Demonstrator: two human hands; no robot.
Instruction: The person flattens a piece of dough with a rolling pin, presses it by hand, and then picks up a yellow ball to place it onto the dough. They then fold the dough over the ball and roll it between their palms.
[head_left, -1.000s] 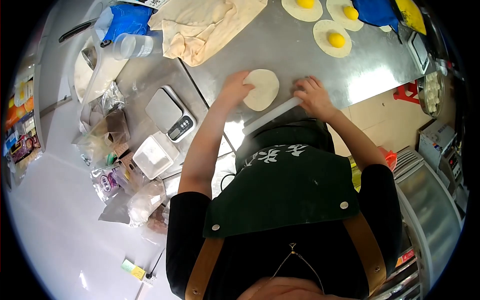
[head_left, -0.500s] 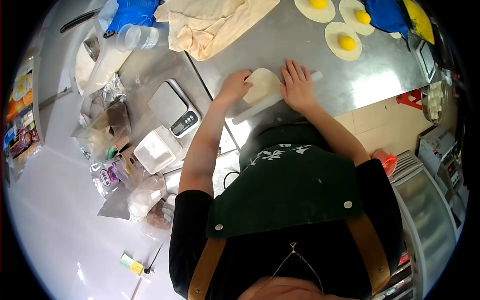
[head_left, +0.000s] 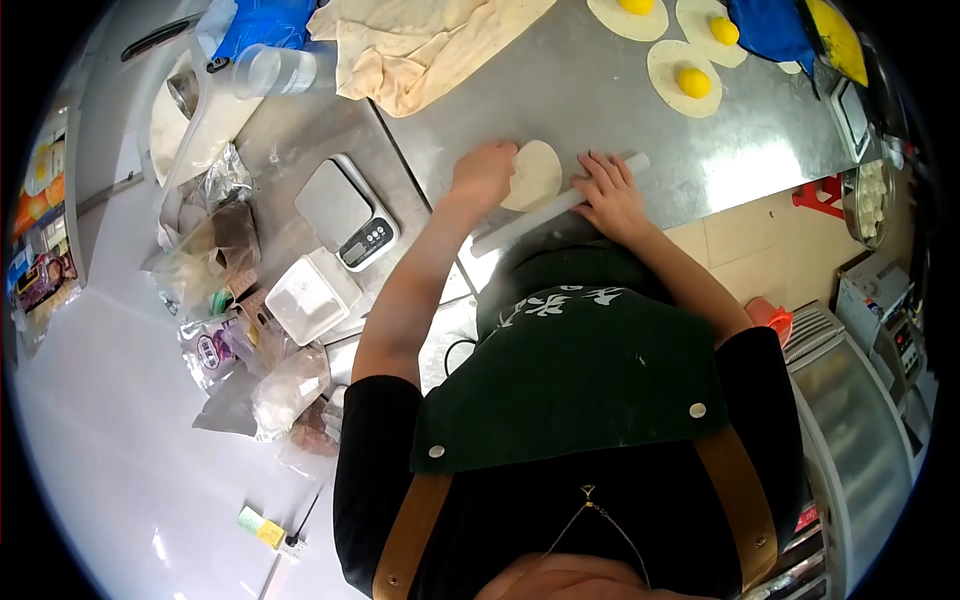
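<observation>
A flat round of dough (head_left: 538, 178) lies on the steel table, with its left edge pinched in the fingers of my left hand (head_left: 485, 175). Just on my side of it, a white rolling pin (head_left: 520, 228) rests at a slant along the table's edge. My right hand (head_left: 612, 195) is over the right part of the pin, its fingers curved across it. Farther back, several dough rounds (head_left: 660, 85) carry yellow balls (head_left: 693, 82) at their middles. A large folded sheet of dough (head_left: 400, 60) spreads at the back left.
To my left are a digital scale (head_left: 335, 205), a white plastic tub (head_left: 308, 300) and several plastic bags (head_left: 290, 390). A clear container (head_left: 275, 73) lies by a blue bag (head_left: 265, 25). Another scale (head_left: 850, 120) sits at the table's right end, above a red stool (head_left: 820, 203).
The dough round has turned and shifted slightly right, with my left hand moving along. My right hand has slid back toward me onto the pin, its fingers more bent.
</observation>
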